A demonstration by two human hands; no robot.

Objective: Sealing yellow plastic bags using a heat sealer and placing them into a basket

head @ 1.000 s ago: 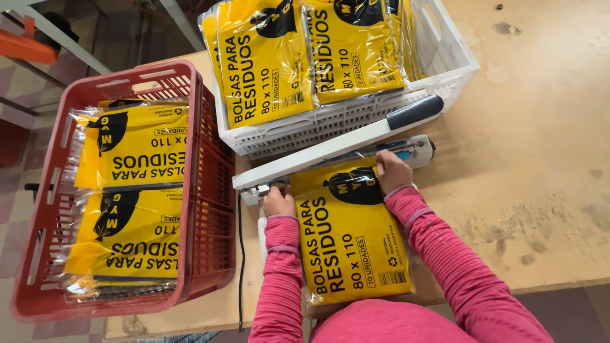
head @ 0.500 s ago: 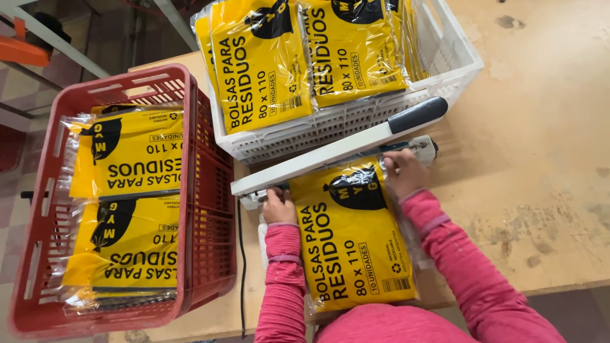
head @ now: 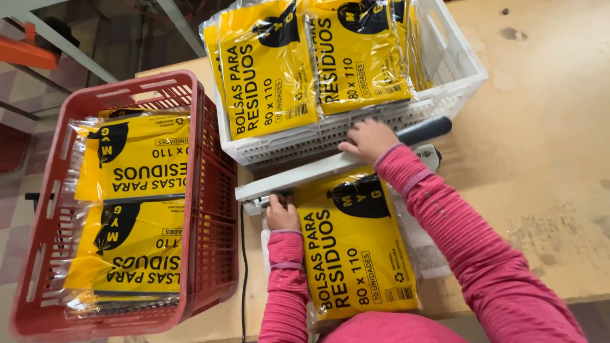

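I see a red crate [head: 210, 190] of yellow packs at the far left; my left hand [head: 281, 215] pinches the upper corner of the yellow pack [head: 356, 248] lying on the wooden table [head: 540, 159]; my right hand [head: 368, 140] presses palm-down, fingers loosely spread, on the sealer arm [head: 305, 174] across the pack's top, before the white crate [head: 457, 70].

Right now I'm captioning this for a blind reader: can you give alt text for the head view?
The right hand rests on a heat sealer's arm above a yellow pack, whose top the left hand holds. A white crate behind and a red crate at left hold similar packs.
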